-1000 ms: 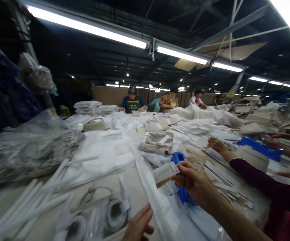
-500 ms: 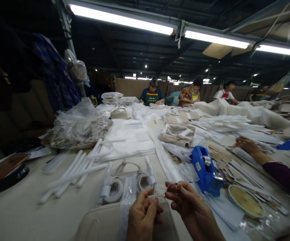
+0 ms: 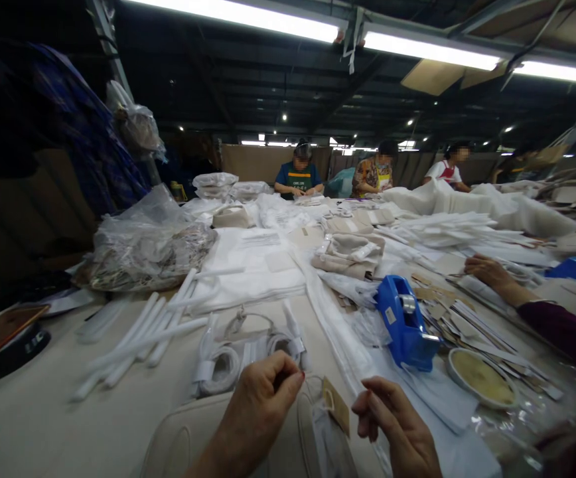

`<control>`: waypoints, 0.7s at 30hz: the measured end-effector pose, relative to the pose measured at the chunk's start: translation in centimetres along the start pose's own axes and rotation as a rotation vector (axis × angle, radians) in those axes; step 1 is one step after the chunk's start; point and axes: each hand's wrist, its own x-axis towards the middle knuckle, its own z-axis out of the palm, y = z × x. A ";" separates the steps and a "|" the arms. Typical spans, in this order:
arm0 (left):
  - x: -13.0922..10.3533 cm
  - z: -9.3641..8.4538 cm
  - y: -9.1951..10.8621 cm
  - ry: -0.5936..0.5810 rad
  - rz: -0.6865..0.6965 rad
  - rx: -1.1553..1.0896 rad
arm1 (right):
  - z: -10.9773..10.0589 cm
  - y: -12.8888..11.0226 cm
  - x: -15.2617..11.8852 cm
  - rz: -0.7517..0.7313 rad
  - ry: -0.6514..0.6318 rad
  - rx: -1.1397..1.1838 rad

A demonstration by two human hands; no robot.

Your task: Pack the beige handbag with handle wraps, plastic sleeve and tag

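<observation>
My left hand (image 3: 261,401) is closed in a pinch on a thin pale string, above a beige handbag (image 3: 188,435). From that string a small brown hang tag (image 3: 336,406) dangles at the bag's right side. My right hand (image 3: 397,421) stands apart to the right of the tag, fingers loosely curled and nothing visible in them. Behind the bag, a coiled white-wrapped strap (image 3: 218,368) and clear plastic lie against its top. Part of the bag is hidden by my left hand and forearm.
A blue tape dispenser (image 3: 407,325) and a round dish of yellowish paste (image 3: 482,378) stand to the right. White foam tubes (image 3: 143,338) lie at left. A co-worker's hand (image 3: 490,273) reaches in from the right. A plastic-covered heap (image 3: 148,245) sits further back.
My hands have drawn apart; both were at the string close together. The brown tag now hangs in view between them. My right hand has let go of the string. The view has shifted slightly.
</observation>
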 end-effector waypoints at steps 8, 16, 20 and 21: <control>0.3 -0.9 4.1 -0.130 0.167 0.126 | 0.3 -2.8 0.7 -0.465 -0.352 -0.362; 0.2 -0.6 5.6 -0.146 0.388 0.331 | 2.3 -2.5 1.2 -0.596 -0.414 -0.460; 0.2 -1.0 5.7 -0.138 0.344 0.288 | 1.6 -1.0 0.9 -0.590 -0.236 -0.459; 0.2 -1.1 5.8 -0.133 0.331 0.275 | 1.4 -0.7 0.8 -0.599 -0.194 -0.445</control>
